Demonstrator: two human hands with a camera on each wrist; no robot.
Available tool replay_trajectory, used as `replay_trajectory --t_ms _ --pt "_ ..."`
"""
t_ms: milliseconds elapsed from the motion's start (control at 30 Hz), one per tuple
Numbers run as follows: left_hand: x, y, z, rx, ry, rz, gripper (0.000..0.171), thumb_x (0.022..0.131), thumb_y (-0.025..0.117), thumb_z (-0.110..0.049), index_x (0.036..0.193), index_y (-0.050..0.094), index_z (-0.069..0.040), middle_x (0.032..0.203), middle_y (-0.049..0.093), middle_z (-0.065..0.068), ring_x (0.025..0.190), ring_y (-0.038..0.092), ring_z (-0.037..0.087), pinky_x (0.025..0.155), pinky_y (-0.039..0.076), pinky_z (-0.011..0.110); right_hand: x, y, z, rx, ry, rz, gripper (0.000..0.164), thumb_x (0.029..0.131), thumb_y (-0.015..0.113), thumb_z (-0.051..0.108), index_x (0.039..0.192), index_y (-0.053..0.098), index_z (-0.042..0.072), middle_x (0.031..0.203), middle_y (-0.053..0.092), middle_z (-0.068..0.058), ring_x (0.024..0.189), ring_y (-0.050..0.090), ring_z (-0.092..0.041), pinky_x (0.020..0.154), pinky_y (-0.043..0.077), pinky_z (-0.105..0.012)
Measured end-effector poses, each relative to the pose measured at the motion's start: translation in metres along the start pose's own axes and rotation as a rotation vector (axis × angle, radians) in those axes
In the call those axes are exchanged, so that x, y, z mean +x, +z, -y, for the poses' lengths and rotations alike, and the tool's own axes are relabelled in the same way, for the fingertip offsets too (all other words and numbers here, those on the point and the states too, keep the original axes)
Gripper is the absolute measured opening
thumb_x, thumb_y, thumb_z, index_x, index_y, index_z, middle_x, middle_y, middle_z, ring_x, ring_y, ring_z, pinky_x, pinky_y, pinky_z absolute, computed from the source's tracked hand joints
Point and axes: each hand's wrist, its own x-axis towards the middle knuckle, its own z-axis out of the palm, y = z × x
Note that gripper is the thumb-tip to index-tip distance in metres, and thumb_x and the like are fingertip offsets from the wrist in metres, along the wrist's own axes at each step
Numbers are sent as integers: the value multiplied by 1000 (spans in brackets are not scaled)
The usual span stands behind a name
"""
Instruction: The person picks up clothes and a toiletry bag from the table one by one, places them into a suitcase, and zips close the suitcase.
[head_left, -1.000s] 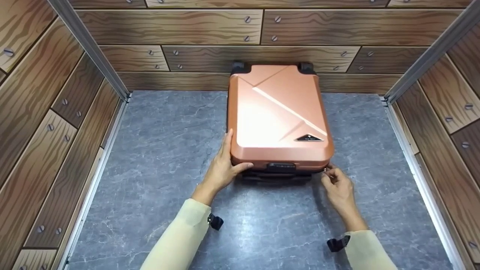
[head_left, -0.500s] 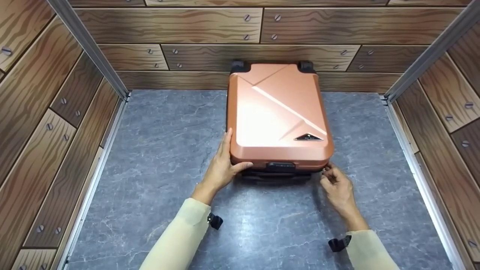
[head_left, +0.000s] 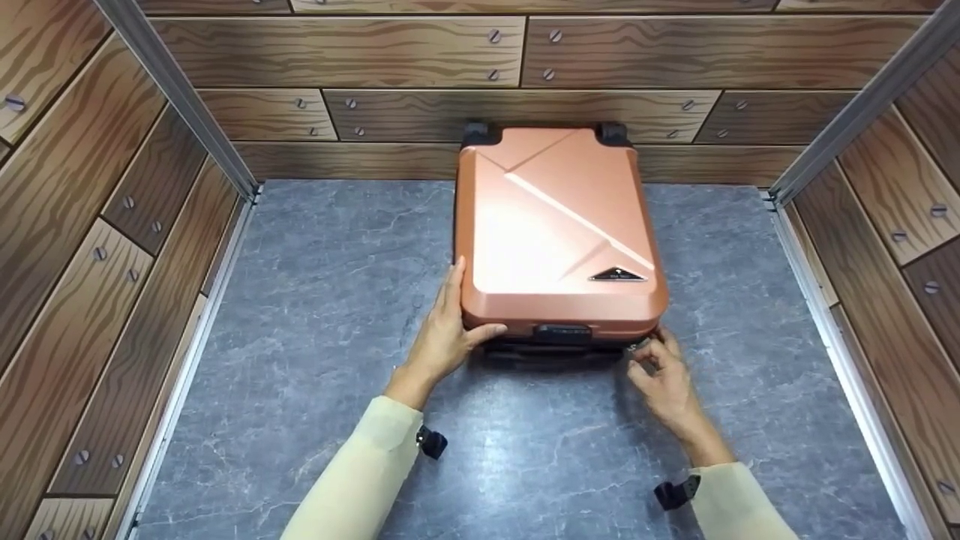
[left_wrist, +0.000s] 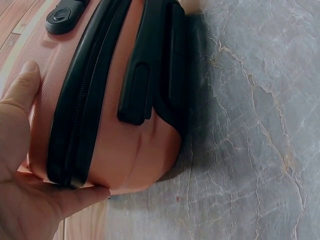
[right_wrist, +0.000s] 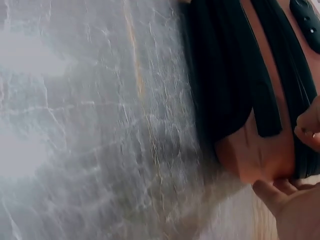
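Note:
A rose-gold hard-shell suitcase point(head_left: 559, 225) lies flat on the grey floor, its wheels at the far end. My left hand point(head_left: 439, 341) holds its near left corner, fingers straight along the side and thumb pressed on the near end. In the left wrist view, a black zipper point(left_wrist: 75, 115) runs round the shell between thumb and fingers. At the near right corner, my right hand point(head_left: 667, 382) pinches a small shiny zipper pull point(head_left: 640, 346) between thumb and index finger. Its other fingers touch the corner in the right wrist view. The pull is mostly hidden there.
A black carry handle point(head_left: 562, 334) sits on the suitcase's near end. Wood-patterned walls point(head_left: 420, 52) enclose the marbled grey floor point(head_left: 330, 262) at the back and both sides. Metal rails point(head_left: 832, 337) edge the floor.
My right hand has shifted slightly left along the suitcase's near right corner, with the zipper pull. The left hand and the suitcase have stayed in place.

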Motion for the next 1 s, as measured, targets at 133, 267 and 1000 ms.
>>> replay_trajectory --t_ms 133,267,1000 --pt "0 0 1 -7 -15 8 121 84 80 -61 170 -1 -37 176 16 14 156 31 43 120 37 62 -1 8 1 -75 -8 -74 11 85 68 -15 85 59 -7 147 45 -39 137 47 -54 99 43 -7" --pt "0 0 0 -12 -30 18 121 84 79 -63 169 -4 -41 177 15 14 154 33 45 119 37 63 -2 11 2 -168 57 -132 12 90 73 -4 85 61 -3 144 51 -34 138 50 -50 108 49 -30" --pt "0 -1 0 -10 -44 26 120 85 79 -61 168 -6 -45 178 11 11 156 30 44 120 36 63 -5 23 12 -251 70 -206 16 92 70 0 81 58 1 146 55 -34 146 43 -54 117 38 -64"
